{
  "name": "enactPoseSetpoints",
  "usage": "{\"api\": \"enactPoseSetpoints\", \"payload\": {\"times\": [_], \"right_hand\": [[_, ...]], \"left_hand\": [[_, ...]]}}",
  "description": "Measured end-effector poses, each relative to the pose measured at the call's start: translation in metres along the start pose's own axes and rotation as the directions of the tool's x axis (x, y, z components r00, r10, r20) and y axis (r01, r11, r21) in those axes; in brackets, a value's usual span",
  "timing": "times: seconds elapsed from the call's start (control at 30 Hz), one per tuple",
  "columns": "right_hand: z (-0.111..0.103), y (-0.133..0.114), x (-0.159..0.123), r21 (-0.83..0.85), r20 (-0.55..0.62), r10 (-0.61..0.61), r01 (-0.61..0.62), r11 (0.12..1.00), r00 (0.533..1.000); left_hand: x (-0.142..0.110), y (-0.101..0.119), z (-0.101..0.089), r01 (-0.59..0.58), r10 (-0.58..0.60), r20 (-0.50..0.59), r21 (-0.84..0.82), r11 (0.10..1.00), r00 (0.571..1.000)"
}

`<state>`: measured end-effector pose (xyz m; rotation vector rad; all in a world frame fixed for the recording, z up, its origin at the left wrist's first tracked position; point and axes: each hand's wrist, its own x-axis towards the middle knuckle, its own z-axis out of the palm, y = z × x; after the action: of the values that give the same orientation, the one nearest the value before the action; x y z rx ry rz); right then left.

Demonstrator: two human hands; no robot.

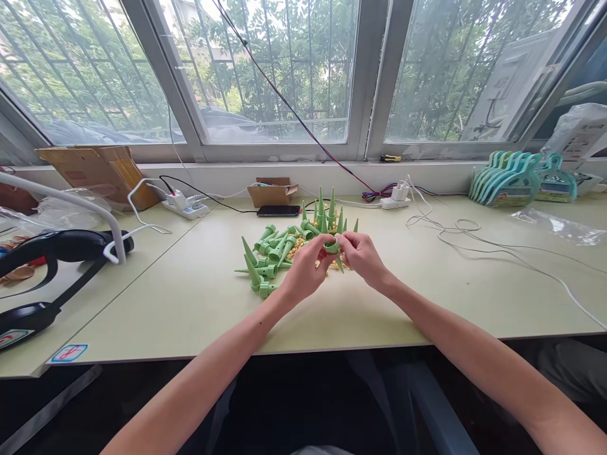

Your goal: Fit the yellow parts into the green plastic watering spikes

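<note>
Left hand (pixel 310 265) pinches the green plastic spike (pixel 331 247) above the table (pixel 190 316); right hand (pixel 363 256) grips its near edge, contents hidden. Risk I see: a fingertip slip drops it into the yellow pieces (pixel 294 248), scattering them.

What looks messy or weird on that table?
Small yellow pieces lie strewn among the pointed green plastic pieces, a bit like a spill. A long, thin white cable straggles across the right of the pale table. Nothing looks clearly broken.
</note>
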<state>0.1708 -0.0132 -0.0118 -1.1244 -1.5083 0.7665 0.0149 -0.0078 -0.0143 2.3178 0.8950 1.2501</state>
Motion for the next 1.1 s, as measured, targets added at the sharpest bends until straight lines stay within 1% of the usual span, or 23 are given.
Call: {"api": "enactPoseSetpoints", "payload": {"times": [0.1,0.2,0.33,0.57,0.7,0.77,0.8,0.9,1.0,1.1], "right_hand": [[0.000,-0.001,0.000,0.023,0.002,0.018,-0.018,1.000,1.000],[0.000,-0.003,0.000,0.072,0.004,0.021,-0.022,0.997,1.000],[0.002,-0.003,-0.001,0.140,-0.017,0.015,-0.013,0.990,1.000],[0.008,-0.001,-0.003,0.182,-0.099,-0.027,0.045,0.982,0.995],[0.008,-0.003,-0.004,0.211,-0.147,-0.050,0.081,0.974,0.988],[0.007,-0.003,-0.004,0.208,-0.161,-0.052,0.085,0.974,0.986],[0.007,-0.003,-0.004,0.196,-0.167,-0.055,0.088,0.977,0.984],[0.007,-0.003,-0.005,0.127,-0.147,-0.093,0.112,0.986,0.985],[0.009,-0.003,-0.007,0.061,-0.088,-0.139,0.144,0.988,0.986],[0.011,-0.002,-0.008,0.053,-0.052,-0.137,0.140,0.989,0.989]], "left_hand": [[0.000,-0.002,0.000,-0.035,0.036,-0.010,0.027,0.999,0.999],[0.000,-0.001,0.000,-0.020,0.020,-0.011,0.013,1.000,1.000],[0.001,0.003,-0.001,0.047,-0.049,-0.021,-0.075,0.996,0.999],[0.004,0.004,-0.001,0.161,-0.181,-0.068,-0.234,0.959,0.981],[0.005,0.003,0.000,0.211,-0.240,-0.048,-0.333,0.919,0.970],[0.006,0.003,0.000,0.248,-0.276,-0.004,-0.429,0.869,0.961],[0.007,0.003,0.000,0.272,-0.299,0.025,-0.489,0.829,0.954],[0.009,0.006,-0.002,0.362,-0.375,0.124,-0.645,0.673,0.918],[0.010,0.008,-0.004,0.448,-0.409,0.237,-0.693,0.565,0.881],[0.009,0.008,-0.005,0.474,-0.405,0.280,-0.701,0.533,0.870]]}}
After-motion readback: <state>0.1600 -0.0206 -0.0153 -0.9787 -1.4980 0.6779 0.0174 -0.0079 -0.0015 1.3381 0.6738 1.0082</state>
